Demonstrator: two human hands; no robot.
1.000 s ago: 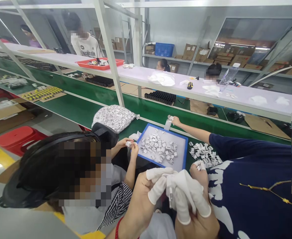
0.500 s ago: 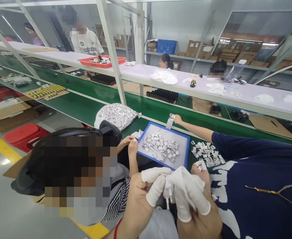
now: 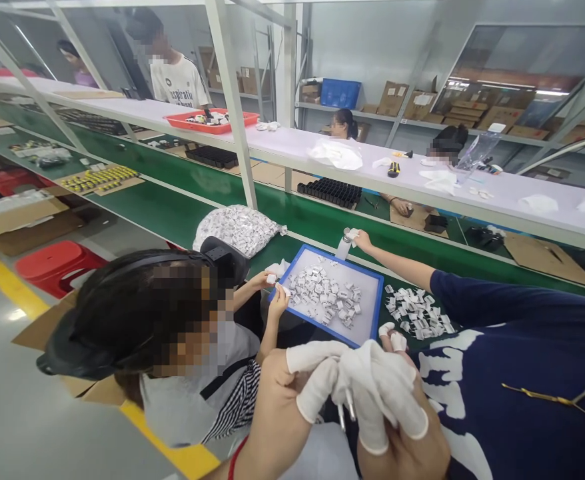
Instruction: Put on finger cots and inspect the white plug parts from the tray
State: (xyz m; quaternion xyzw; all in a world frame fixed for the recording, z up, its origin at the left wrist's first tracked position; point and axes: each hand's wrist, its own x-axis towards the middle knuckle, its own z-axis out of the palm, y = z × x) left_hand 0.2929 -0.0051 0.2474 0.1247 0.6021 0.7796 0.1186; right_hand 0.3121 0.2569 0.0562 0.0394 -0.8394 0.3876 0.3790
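Note:
Close in front of me, my left hand (image 3: 292, 393) pinches a small white two-pin plug (image 3: 346, 408) with thumb and finger. White finger cots cover those fingertips. My right hand (image 3: 402, 427), also in finger cots, is closed on a thin white cloth (image 3: 375, 370) pressed against the plug. Two metal pins stick out downward between the hands, while most of the plug's body is hidden by cloth and fingers. Beyond them, a blue-rimmed tray (image 3: 380, 310) holds many white plugs, and a pile of plugs (image 3: 417, 313) lies on the green bench to its right.
A co-worker at left (image 3: 137, 320) holds a small white piece near the tray. The co-worker in navy (image 3: 512, 360) at right reaches to a pump bottle (image 3: 343, 247). A bulging bag of white pieces (image 3: 237, 230) lies behind. A raised shelf (image 3: 282, 143) crosses the back.
The plug's pins have turned a little in my fingers and now slant down to the right. The left co-worker's hands have moved slightly apart. My view has shifted slightly.

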